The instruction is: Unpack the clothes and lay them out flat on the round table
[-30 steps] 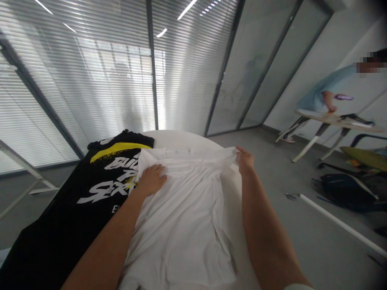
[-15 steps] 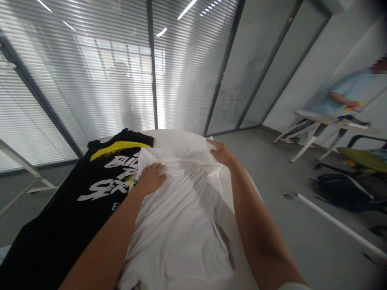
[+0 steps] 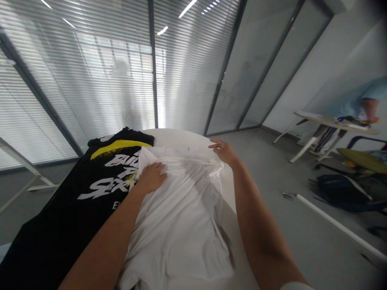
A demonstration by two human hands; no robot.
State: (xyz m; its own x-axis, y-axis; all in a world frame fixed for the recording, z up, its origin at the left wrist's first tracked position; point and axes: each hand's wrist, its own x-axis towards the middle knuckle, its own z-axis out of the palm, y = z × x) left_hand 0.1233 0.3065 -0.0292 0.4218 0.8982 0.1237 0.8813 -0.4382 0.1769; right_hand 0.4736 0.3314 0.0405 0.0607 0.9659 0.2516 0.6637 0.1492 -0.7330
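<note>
A white T-shirt (image 3: 184, 217) lies wrinkled on a white table (image 3: 178, 137), its far edge folded over. My left hand (image 3: 152, 177) rests flat on the shirt's far left part, fingers stretched out. Just beyond the shirt's far right corner, my right hand (image 3: 223, 151) hovers by the table edge with its fingers apart and nothing in them. On the left lies a black T-shirt (image 3: 69, 217) with yellow and white print; the white shirt overlaps its right side.
Behind the table stands a glass partition with blinds (image 3: 187, 80). On the right, a person in a light blue top (image 3: 350, 100) is at another table (image 3: 326, 119). A dark backpack (image 3: 341, 191) and a white pole (image 3: 338, 223) are on the floor.
My right hand has let go of the white shirt's far right corner, which has dropped back. My left hand stays put. The person at the other table has shifted right.
</note>
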